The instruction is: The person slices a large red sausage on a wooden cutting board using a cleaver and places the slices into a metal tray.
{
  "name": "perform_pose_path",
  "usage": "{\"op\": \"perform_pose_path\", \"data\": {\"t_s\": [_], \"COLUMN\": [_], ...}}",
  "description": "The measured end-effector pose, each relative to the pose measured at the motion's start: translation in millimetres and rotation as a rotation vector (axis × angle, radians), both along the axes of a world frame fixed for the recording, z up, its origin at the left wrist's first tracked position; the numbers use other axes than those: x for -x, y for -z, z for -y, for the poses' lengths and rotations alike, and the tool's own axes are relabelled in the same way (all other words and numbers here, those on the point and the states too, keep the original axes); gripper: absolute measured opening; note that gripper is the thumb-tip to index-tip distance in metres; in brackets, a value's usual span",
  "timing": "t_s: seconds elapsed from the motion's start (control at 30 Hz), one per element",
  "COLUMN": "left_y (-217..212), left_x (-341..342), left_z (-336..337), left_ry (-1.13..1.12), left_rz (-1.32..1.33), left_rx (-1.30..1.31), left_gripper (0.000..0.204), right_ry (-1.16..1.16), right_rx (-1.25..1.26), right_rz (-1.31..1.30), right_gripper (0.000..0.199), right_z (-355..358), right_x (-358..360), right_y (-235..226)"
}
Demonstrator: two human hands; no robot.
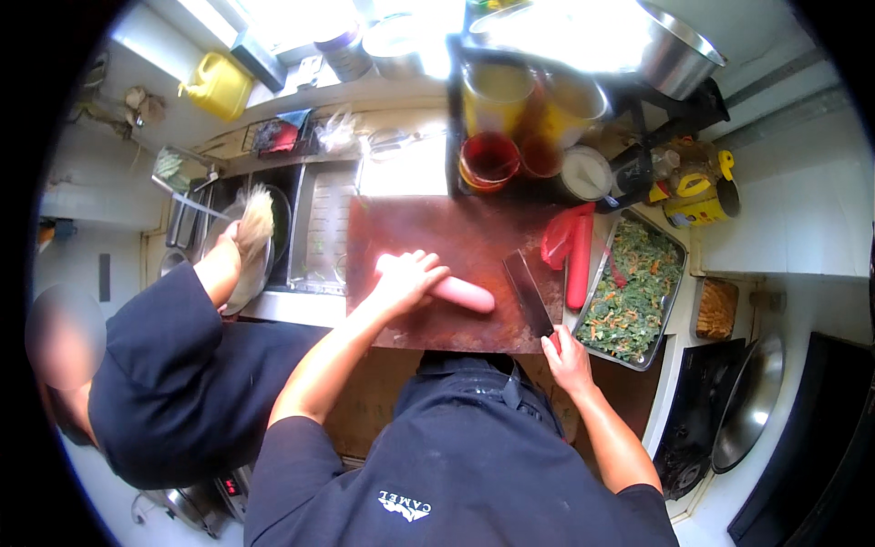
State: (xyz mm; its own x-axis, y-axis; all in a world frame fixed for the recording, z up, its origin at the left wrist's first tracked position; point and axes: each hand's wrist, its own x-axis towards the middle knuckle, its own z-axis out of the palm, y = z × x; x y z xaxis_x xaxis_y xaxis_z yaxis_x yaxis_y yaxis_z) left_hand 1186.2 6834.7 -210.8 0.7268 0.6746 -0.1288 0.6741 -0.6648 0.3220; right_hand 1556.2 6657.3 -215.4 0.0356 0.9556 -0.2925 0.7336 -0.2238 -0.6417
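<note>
Lying on a worn, mottled reddish-brown board (401,228), a smooth pink cylindrical sausage (463,294) is clasped by the left hand (407,283). A flat rectangular steel cleaver (529,292) is gripped by the right hand (569,360). The board's right edge is crowded by a glossy red tube (578,264), flanked by a metal tray (612,356) of chopped greens (633,292).

White daylight glares from a bright, washed-out window (283,16) at 11 o'clock, lighting smooth white walls (775,246) at 9 and 3 o'clock. A black metal shelf rack (454,114) stands toward 1 o'clock, and grey horizontal rails (775,75) cross the wall at 2. A rectangular stainless-steel sink (319,196) lies at 10 o'clock, beside the pale white surface (415,169) near 12.
</note>
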Motion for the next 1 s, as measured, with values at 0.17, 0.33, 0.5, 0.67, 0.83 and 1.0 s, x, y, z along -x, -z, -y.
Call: {"op": "perform_pose_path", "data": {"t_s": [0.17, 0.33, 0.5, 0.67, 0.83, 1.0], "left_y": [43, 42, 79, 87, 99, 106], "left_x": [-3, 6, 14, 5, 4, 2], "left_z": [33, 61, 80, 81, 89, 94], "left_ry": [-0.063, -0.269, -0.498, -0.531, -0.564, -0.59], "left_rz": [0.223, 0.416, 0.523, 0.582, 0.545, 0.584], "left_rx": [-0.121, -0.234, -0.42, -0.458, -0.497, -0.48], "left_gripper": [0.056, 0.046, 0.028, 0.022, 0.023, 0.027], "right_ry": [-0.217, -0.384, -0.469, -0.53, -0.665, -0.74], "right_rx": [-0.082, -0.159, -0.175, -0.314, -0.338, -0.32], "right_rz": [0.094, 0.341, 0.461, 0.33, 0.277, 0.284], "right_gripper": [0.029, 0.026, 0.02, 0.014, 0.019, 0.021], "right_z": [-36, -51, -67, -81, -95, -104], "right_x": [23, 30, 38, 73, 115, 129], "right_y": [-18, -8, -10, -36, -36, -36]}}
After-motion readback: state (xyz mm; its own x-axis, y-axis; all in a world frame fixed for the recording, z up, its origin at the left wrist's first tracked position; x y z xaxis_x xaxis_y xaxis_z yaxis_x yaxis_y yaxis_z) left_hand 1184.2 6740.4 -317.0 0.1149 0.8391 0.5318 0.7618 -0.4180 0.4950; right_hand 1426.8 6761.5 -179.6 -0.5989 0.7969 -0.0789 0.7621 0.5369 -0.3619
